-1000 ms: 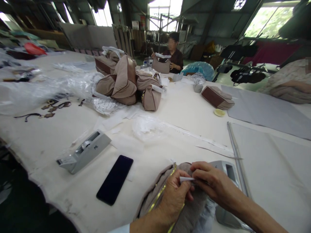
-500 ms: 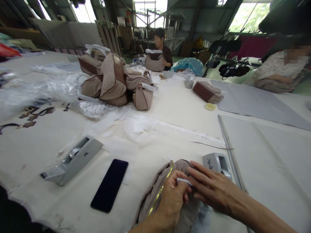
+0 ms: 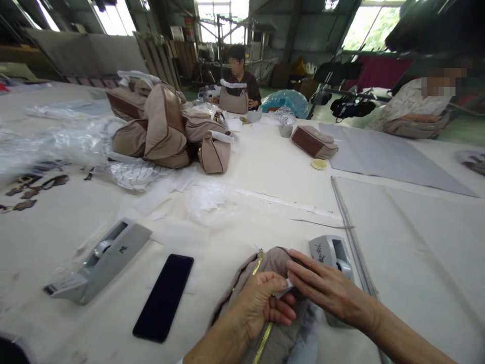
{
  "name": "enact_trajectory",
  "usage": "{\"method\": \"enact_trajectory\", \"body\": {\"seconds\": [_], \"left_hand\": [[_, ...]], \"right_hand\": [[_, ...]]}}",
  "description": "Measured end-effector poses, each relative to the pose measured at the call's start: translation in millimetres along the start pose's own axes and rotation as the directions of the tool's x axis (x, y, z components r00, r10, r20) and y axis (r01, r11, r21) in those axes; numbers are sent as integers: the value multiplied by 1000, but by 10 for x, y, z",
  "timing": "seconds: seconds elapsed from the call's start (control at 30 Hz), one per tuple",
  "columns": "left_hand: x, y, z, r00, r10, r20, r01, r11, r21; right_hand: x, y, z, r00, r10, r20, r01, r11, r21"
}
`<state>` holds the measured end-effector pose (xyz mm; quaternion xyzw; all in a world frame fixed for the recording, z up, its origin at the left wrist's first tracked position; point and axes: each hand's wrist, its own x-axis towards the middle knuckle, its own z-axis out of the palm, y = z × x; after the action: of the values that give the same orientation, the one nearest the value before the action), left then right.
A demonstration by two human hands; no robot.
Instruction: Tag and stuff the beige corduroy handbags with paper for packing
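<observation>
Nearest to me, on the table (image 3: 242, 222), lies a soft taupe ribbed bag (image 3: 282, 344), just in front of my body. Its long axis goes almost straight away from me, and this line is shown by the gold zipper (image 3: 263, 344). My left hand (image 3: 257, 303) is the nearer one to the zipper: it lies over the bag with the fingers curled, and I think it is clamped on the fabric. My right hand (image 3: 326, 285) comes from the right side with the fingers close together and straight, and the tips reach a small white paper slip (image 3: 284, 289). I cannot tell if they pinch it. The two hands are near, with the slip between them.

Just right of the bag stands a grey tape dispenser (image 3: 331, 258), beside a long metal rod (image 3: 352, 237). To the left lie a black phone (image 3: 162, 298) and a second tape dispenser (image 3: 102, 260). Farther, there is a pile of taupe-and-brown handbags (image 3: 162, 131) near clear plastic wrap (image 3: 68, 141). Behind the table, a co-worker (image 3: 237, 76) holds one bag (image 3: 233, 101) in front of the body.
</observation>
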<state>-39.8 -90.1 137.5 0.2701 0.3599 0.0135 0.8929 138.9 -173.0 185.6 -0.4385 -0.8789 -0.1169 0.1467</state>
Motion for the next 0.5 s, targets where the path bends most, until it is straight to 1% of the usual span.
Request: {"method": "enact_trajectory", "body": {"seconds": [0.13, 0.17, 0.2, 0.23, 0.27, 0.3, 0.33, 0.37, 0.4, 0.43, 0.47, 0.5], "left_hand": [[-13, 1, 93, 998, 53, -25, -50, 994, 98], [-23, -4, 116, 996, 76, -37, -71, 990, 119], [-33, -11, 133, 994, 99, -47, -92, 987, 132], [-42, -20, 145, 992, 118, -54, -110, 984, 139], [-49, -30, 151, 989, 136, -60, -127, 982, 139], [-53, -41, 152, 986, 152, -65, -142, 980, 139], [-53, -53, 150, 984, 165, -66, -154, 978, 138], [-51, -64, 147, 983, 173, -65, -163, 977, 138], [-47, -74, 144, 981, 180, -65, -170, 976, 138], [-43, -81, 142, 980, 186, -68, -176, 975, 138], [-39, -86, 140, 979, 192, -73, -181, 974, 137], [-36, -88, 137, 978, 194, -73, -183, 974, 137]], "right_hand": [[16, -36, -32, 1000, 17, 8, -17, 1000, 15], [-19, -50, -67, 999, 52, 4, -52, 998, 32], [-86, -68, -112, 991, 130, -22, -129, 991, 45], [-193, -93, -163, 961, 266, -73, -263, 963, 50], [-340, -124, -214, 883, 448, -143, -445, 894, 56], [-523, -163, -260, 739, 640, -211, -642, 764, 72], [-734, -208, -293, 533, 807, -255, -813, 572, 111], [-957, -258, -308, 299, 925, -234, -924, 342, 171], [-1177, -311, -301, 89, 987, -136, -964, 120, 235], [-1377, -365, -274, -93, 996, 12, -950, -92, 300], [-1542, -419, -228, -214, 964, 156, -906, -256, 338], [-1664, -469, -170, -280, 922, 268, -860, -365, 358]]}}
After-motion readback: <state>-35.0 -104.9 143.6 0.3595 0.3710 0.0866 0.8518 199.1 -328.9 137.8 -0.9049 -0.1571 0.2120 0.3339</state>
